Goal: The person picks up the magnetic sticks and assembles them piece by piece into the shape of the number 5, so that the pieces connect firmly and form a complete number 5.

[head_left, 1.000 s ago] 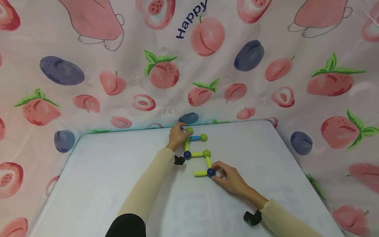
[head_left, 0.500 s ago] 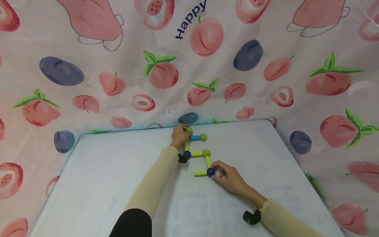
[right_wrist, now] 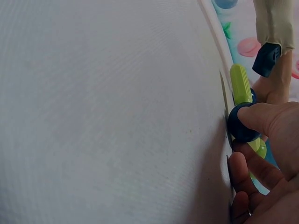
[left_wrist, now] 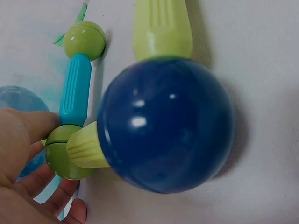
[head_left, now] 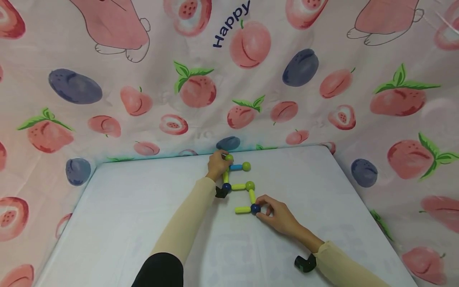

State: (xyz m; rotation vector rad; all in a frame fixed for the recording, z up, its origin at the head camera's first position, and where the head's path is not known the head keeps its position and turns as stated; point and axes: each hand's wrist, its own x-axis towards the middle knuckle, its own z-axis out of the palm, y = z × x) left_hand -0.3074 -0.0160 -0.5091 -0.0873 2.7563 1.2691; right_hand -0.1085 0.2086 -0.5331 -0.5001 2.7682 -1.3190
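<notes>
On white table (head_left: pixel 125 223), fruit-print cloth (head_left: pixel 143 79) behind: both grips seemingly pinch balls.

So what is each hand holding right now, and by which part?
Left hand pinches the chain's top green ball; right hand pinches its bottom dark blue ball.

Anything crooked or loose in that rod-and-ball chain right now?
Nothing stands out: the chain lies flat on the table, joints apparently seated. The left hand holds the top green ball; the right hand pinches the bottom blue ball.

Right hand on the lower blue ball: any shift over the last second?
No. The right hand pinches the blue ball at the same spot, no nearer the white table's far edge.
</notes>
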